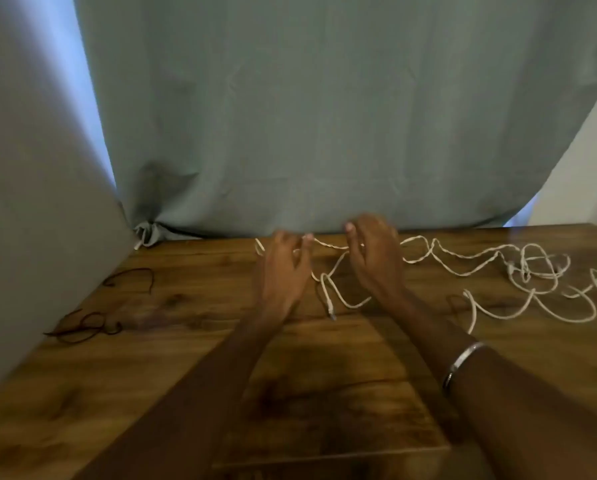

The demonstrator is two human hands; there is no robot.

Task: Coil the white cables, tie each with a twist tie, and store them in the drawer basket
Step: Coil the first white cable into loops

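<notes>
White cables [463, 268]: loose on worktop [186, 358], uncoiled. Left hand [283, 268] and right hand [373, 258] fingers pinch one strand between them, apparently to start coiling.

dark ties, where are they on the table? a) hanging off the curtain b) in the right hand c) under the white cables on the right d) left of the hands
d: the dark ties lie on the table left of the left hand, apart from the cables.
</notes>
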